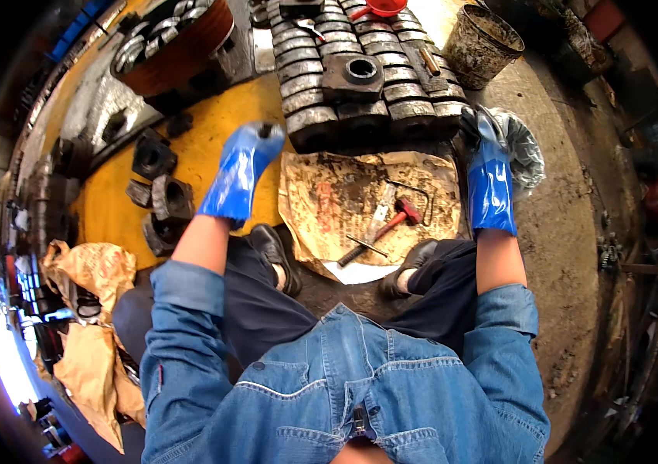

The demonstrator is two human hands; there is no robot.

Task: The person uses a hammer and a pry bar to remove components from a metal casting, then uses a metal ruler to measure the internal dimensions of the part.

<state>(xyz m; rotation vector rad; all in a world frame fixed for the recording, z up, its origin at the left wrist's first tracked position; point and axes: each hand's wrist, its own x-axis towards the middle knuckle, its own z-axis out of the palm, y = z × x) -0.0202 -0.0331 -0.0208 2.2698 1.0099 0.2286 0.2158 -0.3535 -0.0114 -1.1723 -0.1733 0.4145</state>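
Note:
Both my hands wear long blue gloves with dark, dirty fingers. My left hand is raised left of the stacked metal parts, its fingers curled closed; what they hold, if anything, is hidden. At the right end of the stack, my right hand is closed on a crumpled clear plastic bag, which bulges out on its right side. Between my hands a stained paper sheet lies on the floor. On it rest a red-headed hammer, a bent hex key and a thin rod.
Rows of round metal parts stand ahead, with a square bored block and red dish on top. A grimy bucket stands right. Left are a rusty drum, loose metal blocks and brown paper.

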